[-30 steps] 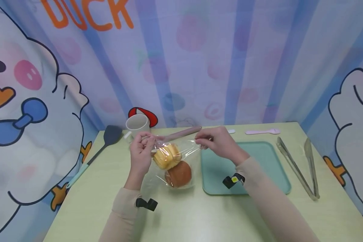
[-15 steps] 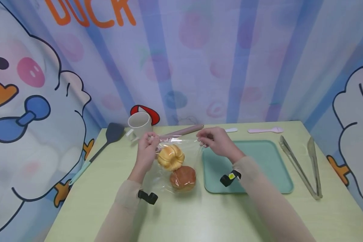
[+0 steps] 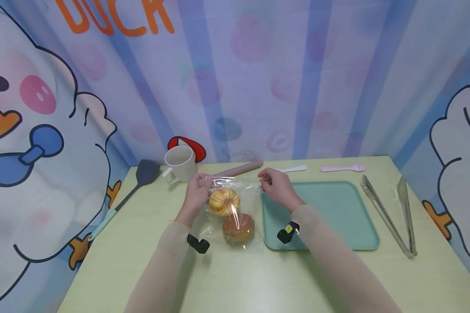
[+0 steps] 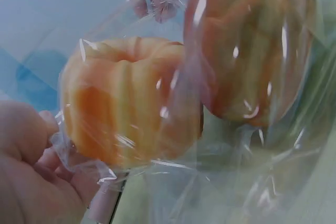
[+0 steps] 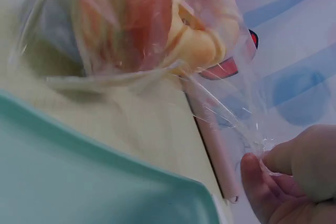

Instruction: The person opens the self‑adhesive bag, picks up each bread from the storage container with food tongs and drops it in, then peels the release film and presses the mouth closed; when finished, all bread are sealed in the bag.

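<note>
A clear plastic bag hangs between both hands, its top edge stretched across. The left hand pinches one upper corner; the right hand pinches the other, beside the green tray. Inside the bag, a yellow pumpkin-shaped bun sits above a round brown bun. In the left wrist view the yellow bun is close to the left hand, with the brown bun beyond it. Thumb and finger of the right hand nip the gathered film in the right wrist view.
A pale green tray lies to the right, with metal tongs past it. Toward the back are a white mug, a mauve stick, a white utensil and a pink fork. A dark spatula lies left.
The yellow bun has turned in the bag, and both buns have shifted slightly right. The left hand has moved a little right, still pinching the bag; the right hand keeps its hold.
</note>
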Available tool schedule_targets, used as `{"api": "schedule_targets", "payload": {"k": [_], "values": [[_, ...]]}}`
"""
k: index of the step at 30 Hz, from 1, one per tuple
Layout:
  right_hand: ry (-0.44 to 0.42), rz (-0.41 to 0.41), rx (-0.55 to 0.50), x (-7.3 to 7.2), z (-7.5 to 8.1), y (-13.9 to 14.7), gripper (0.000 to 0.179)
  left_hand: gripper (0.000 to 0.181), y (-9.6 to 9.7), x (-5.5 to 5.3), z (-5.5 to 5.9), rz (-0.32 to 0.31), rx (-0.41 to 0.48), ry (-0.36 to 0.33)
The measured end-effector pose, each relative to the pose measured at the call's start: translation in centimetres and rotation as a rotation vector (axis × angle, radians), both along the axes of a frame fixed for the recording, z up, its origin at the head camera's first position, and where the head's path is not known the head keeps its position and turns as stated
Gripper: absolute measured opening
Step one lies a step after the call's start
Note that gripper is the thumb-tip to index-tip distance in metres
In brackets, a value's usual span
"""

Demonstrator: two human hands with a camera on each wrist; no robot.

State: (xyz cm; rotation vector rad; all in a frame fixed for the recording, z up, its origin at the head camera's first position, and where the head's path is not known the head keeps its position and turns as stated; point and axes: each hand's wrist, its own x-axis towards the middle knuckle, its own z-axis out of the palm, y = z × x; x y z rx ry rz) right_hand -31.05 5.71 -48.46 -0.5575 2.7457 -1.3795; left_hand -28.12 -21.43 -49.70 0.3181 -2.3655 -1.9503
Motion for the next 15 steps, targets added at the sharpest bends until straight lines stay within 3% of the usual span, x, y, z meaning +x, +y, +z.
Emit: {"api": "schedule_targets", "payload": {"k": [5, 10, 15], "values": [[0.005, -0.015, 0.042, -0.2, -0.6, 0.2, 0.029, 0.036, 0.0, -0.5, -0.6, -0.043, -0.204, -0.031], [-0.077, -0.031, 0.022, -0.1, -0.6, 1.2, 0.036, 0.057, 0.0, 0.0, -0.4, -0.068, -0.333, -0.063], [-0.098, -0.022, 0.026, 0.0, -0.6, 2.8, 0.041, 0.071, -0.1, 0.1, 0.3, -0.128, -0.426, -0.094]]}}
